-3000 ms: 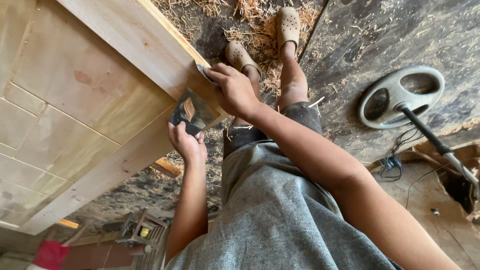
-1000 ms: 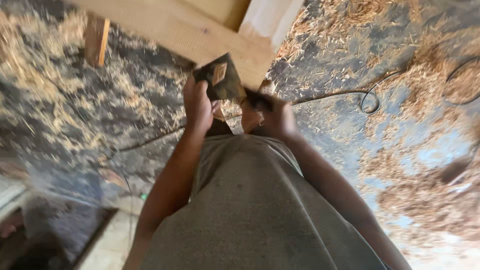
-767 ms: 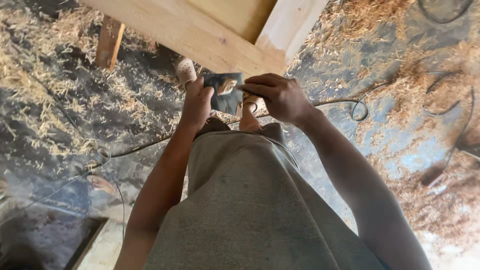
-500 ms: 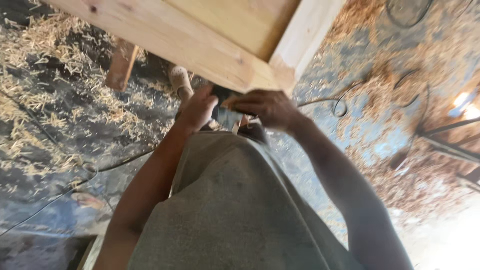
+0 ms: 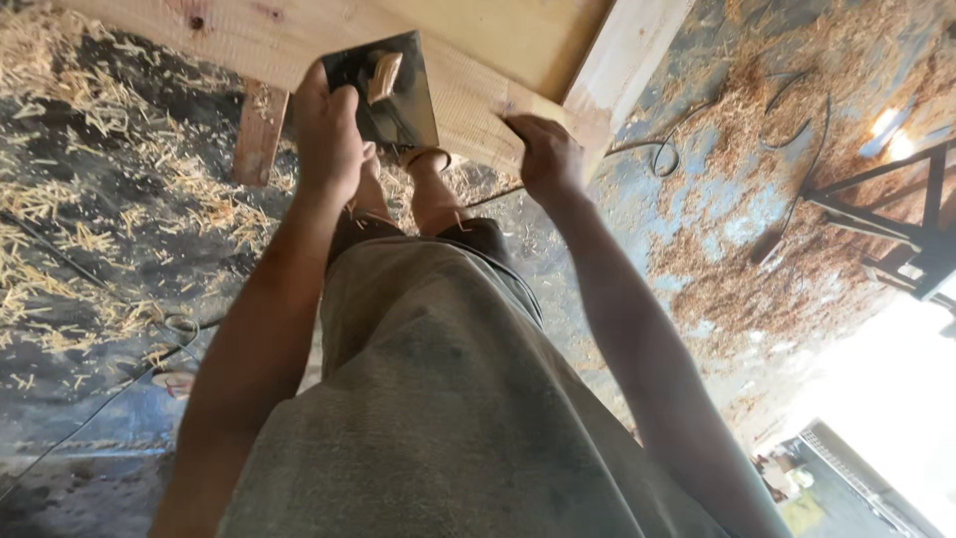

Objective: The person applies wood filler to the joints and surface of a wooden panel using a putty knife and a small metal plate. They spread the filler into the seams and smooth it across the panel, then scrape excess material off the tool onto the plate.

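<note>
Head view: left hand (image 5: 329,134) fingers clamped on dark sanding block (image 5: 383,90), pressed flat on pale wooden frame (image 5: 478,60). Right hand (image 5: 546,157) fingers curled, steadying frame edge. Sanding step under way, judging; next stroke calls for even pressure along grain.

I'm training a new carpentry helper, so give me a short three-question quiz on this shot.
1. True or false: the left hand holds a dark flat tool against the wooden frame.
2. Where does the right hand rest? A) on the frame's edge B) on the floor
3. What covers the floor?

Key: 1 true; 2 A; 3 wood shavings and cables.
</note>
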